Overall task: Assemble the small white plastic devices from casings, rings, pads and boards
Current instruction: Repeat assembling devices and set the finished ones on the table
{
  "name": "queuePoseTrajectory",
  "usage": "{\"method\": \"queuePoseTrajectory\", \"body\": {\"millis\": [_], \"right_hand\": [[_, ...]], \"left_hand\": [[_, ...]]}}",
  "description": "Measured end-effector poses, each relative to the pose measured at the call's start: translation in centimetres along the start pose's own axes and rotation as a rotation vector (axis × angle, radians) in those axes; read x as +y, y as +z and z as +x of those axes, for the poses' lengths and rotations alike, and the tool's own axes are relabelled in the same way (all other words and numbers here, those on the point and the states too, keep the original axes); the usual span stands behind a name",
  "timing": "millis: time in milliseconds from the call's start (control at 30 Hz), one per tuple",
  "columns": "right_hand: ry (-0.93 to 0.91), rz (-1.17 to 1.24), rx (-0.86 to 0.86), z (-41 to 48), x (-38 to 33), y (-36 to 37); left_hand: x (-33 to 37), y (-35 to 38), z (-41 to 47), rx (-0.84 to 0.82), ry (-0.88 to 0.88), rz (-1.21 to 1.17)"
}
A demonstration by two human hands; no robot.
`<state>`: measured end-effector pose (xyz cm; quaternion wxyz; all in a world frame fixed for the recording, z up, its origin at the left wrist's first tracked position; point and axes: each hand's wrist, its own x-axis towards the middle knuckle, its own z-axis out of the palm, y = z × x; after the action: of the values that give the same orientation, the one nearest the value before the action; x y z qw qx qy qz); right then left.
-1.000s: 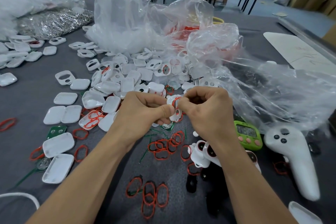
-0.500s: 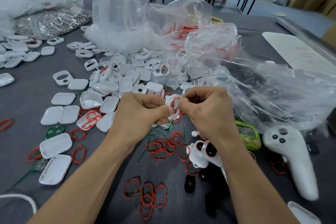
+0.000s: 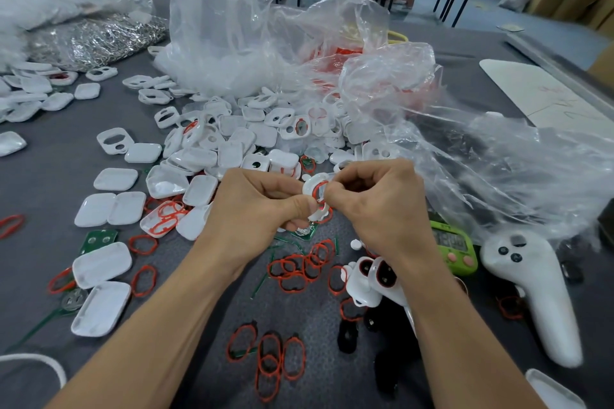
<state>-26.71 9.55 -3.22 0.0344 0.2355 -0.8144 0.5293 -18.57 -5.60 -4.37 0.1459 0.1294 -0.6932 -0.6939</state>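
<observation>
Head view, looking down over both forearms. Left hand (image 3: 262, 206) grips a white casing (image 3: 313, 185) between thumb and curled fingers, held above the table (image 3: 50, 176) near the middle of the view. Right hand (image 3: 378, 206), fingers curled in, pinches a red ring (image 3: 321, 192) at the casing's oval opening. Ring sits partly in the opening; I cannot tell how far it is seated.

Beyond the hands: heap of white casings (image 3: 232, 143), lids and cut-out fronts mixed, spilling from a crumpled clear bag (image 3: 226, 26). A few lids lie singly to the left.

Below the hands: cluster of loose red rings (image 3: 299, 269), more of them nearer me (image 3: 269, 362). Green board (image 3: 99, 239) on the left among the lids. Just under my right wrist, two partly built white units (image 3: 372, 276) with dark insets. Black pads (image 3: 347, 337) beside them.

Right side: green timer (image 3: 455, 249), then a white controller (image 3: 531, 289), lying flat, well apart from the work.
</observation>
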Motion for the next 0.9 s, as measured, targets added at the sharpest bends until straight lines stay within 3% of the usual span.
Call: {"method": "queuePoseTrajectory", "body": {"millis": [533,700,900], "right_hand": [[-0.116,-0.167,-0.01,-0.5,-0.5,0.0],[-0.072,-0.005,-0.106,-0.3,-1.0,-0.9],[0.014,0.164,-0.123,-0.3,-1.3,-0.7]], "left_hand": [[0.1,-0.5,0.0,-0.077,-0.116,-0.019],[0.7,-1.1,0.3,-0.121,-0.242,-0.255],[0.8,-1.7,0.6,-0.222,-0.282,-0.302]]}}
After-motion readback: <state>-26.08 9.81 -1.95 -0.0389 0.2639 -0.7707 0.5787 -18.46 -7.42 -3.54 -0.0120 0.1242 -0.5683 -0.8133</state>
